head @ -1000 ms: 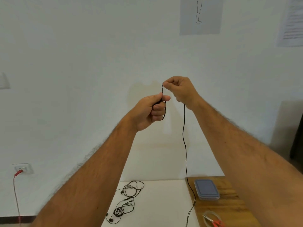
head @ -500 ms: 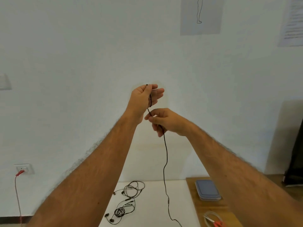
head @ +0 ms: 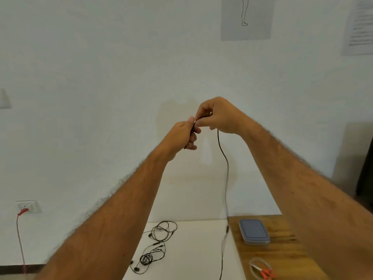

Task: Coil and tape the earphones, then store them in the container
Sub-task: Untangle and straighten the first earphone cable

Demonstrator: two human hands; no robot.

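We see the left hand (head: pixel 182 136) gripping coiled black earphone cable (head: pixel 223 156). The right hand (head: pixel 219 116) pinches it; the rest dangles to the table (head: pixel 191 249).

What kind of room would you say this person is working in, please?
Probably a plain indoor workroom or office: printed sheets on a bare white wall, a wall socket, and a white table against that wall.

The earphone cable (head: pixel 225 178) runs off the bottom edge, its wound part hidden inside the left hand (head: pixel 182 136); red-handled scissors (head: pixel 265 272) appear blurred.
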